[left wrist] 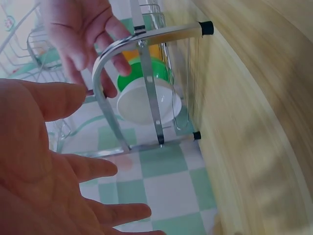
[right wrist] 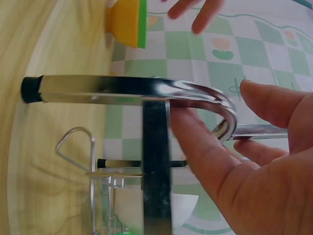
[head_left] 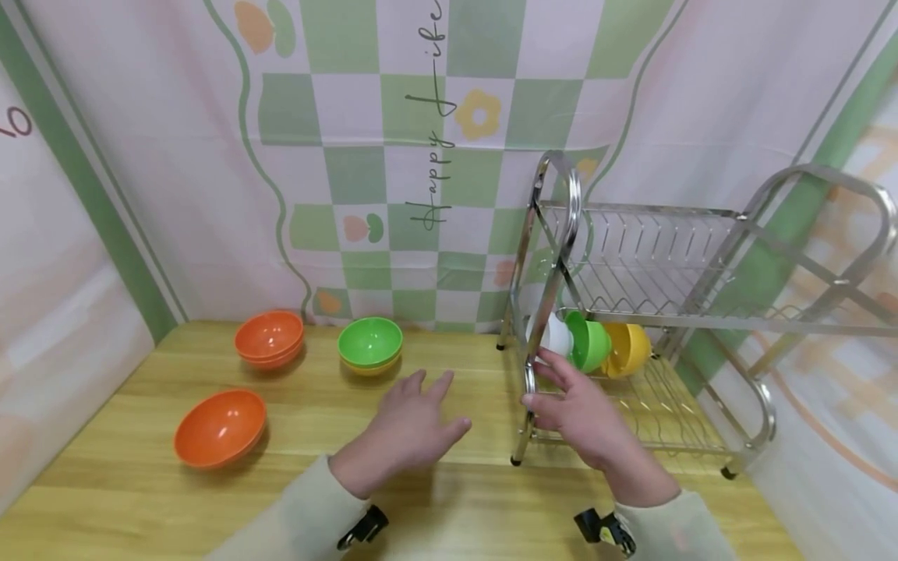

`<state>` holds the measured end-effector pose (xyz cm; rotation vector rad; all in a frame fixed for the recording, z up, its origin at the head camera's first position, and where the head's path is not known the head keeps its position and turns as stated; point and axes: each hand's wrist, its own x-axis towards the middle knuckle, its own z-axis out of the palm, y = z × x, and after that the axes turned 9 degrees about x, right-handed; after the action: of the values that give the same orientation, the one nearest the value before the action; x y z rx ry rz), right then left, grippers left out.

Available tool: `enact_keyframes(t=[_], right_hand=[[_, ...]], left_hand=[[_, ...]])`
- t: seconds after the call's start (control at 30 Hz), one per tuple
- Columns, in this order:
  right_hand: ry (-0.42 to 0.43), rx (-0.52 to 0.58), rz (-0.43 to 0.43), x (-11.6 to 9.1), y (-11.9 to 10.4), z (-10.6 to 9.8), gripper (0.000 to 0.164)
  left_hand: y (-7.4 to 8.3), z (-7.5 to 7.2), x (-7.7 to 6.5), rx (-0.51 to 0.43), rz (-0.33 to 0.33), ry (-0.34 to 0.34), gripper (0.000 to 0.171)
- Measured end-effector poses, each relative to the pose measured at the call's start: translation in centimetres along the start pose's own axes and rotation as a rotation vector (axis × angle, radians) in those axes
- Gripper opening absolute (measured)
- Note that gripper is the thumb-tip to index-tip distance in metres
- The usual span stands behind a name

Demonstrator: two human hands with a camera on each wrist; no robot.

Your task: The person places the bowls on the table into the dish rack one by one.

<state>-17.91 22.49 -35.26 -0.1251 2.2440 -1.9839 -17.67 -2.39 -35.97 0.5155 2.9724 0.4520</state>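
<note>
My left hand (head_left: pixel 407 428) hovers over the table with fingers spread and nothing in it, just in front of a green bowl (head_left: pixel 370 341) nested on a yellow one. At the metal dish rack (head_left: pixel 666 319), my right hand (head_left: pixel 585 417) has its fingertips right at the front left post, thumb apart from the fingers. In the right wrist view its fingers reach partly behind the bent tube (right wrist: pixel 195 90). On the rack's lower tier, a white bowl (head_left: pixel 557 336), a green bowl (head_left: pixel 591 343) and a yellow bowl (head_left: pixel 629 351) stand on edge in a row, the white one partly behind the post.
Stacked orange bowls (head_left: pixel 270 336) sit at the back left of the wooden table (head_left: pixel 323 499). Another orange bowl (head_left: pixel 220 428) is nearer the front. The rack's upper tier (head_left: pixel 652 265) overhangs the lower bowls. A checked cloth (head_left: pixel 414 179) hangs behind.
</note>
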Motion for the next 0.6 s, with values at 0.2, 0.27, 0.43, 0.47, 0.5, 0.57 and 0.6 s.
enact_keyframes(t=[0.2, 0.27, 0.43, 0.47, 0.5, 0.57, 0.6], right_hand=[[0.029, -0.095, -0.007, 0.3, 0.3, 0.1, 0.084], [0.04, -0.124, 0.001, 0.4, 0.3, 0.1, 0.085], [0.048, -0.158, 0.022, 0.5, 0.1, 0.2, 0.087], [0.047, -0.157, 0.022, 0.5, 0.1, 0.2, 0.087], [0.046, -0.156, 0.023, 0.5, 0.1, 0.2, 0.088], [0.045, -0.153, 0.024, 0.5, 0.1, 0.2, 0.089], [0.046, -0.154, 0.024, 0.5, 0.1, 0.2, 0.089]], left_hand=[[-1.5, -0.8, -1.2, -0.001, 0.01, 0.011, 0.075], [-1.9, -1.1, -1.5, 0.002, 0.01, 0.026, 0.074], [-2.8, -1.7, -2.2, -0.003, 0.013, 0.066, 0.07], [-2.9, -1.8, -2.4, -0.005, 0.012, 0.072, 0.07], [-3.1, -1.8, -2.5, -0.005, 0.012, 0.078, 0.07], [-3.4, -1.9, -2.7, -0.004, 0.006, 0.079, 0.069], [-3.5, -1.9, -2.9, -0.004, 0.002, 0.078, 0.07]])
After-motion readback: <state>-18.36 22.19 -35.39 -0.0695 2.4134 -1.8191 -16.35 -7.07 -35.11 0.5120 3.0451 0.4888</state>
